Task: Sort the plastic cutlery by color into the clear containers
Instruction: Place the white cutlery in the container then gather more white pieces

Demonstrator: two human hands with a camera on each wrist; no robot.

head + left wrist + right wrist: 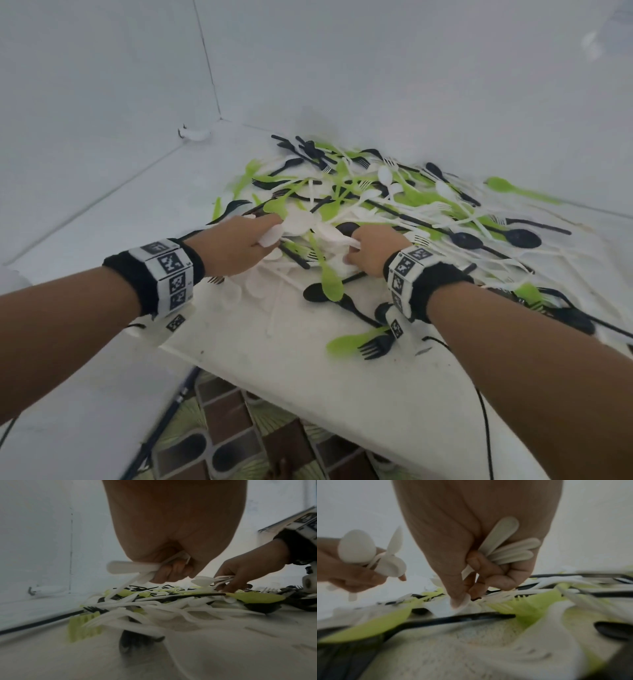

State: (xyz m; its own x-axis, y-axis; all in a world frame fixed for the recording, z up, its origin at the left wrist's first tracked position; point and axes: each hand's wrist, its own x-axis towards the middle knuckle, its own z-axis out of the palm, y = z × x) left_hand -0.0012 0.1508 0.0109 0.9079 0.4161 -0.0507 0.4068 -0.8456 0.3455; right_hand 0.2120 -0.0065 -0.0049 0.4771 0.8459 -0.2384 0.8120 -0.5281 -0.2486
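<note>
Left forearm, banded by a marker wristband (pixel 164 274), reaches forward and rightward over the table (pixel 291 370). The left hand (pixel 236 245) hangs knuckles-up above the near-left edge of the cutlery pile (pixel 394 209), fingers curled round a bundle of white spoons (pixel 373 555); at least three bowls fan out toward the right hand, and the handles (pixel 130 568) project out the opposite side of the fist, so the long axes run roughly left–right. Between the hands, a green spoon (pixel 327 274) lies with its bowl toward the viewer, handle pointing away into the pile. The right hand (pixel 371 248), wrist likewise banded, is turned palm-down on the pile; its curled fingers clamp four white handles (pixel 510 547), ends splayed toward the wrist, while thumb and forefinger tips press down onto a white piece lying in the pile. The heap mixes green, black and white forks and spoons, too tangled to count. A black fork (pixel 375 346) lies at the near edge, tines toward the viewer.
</note>
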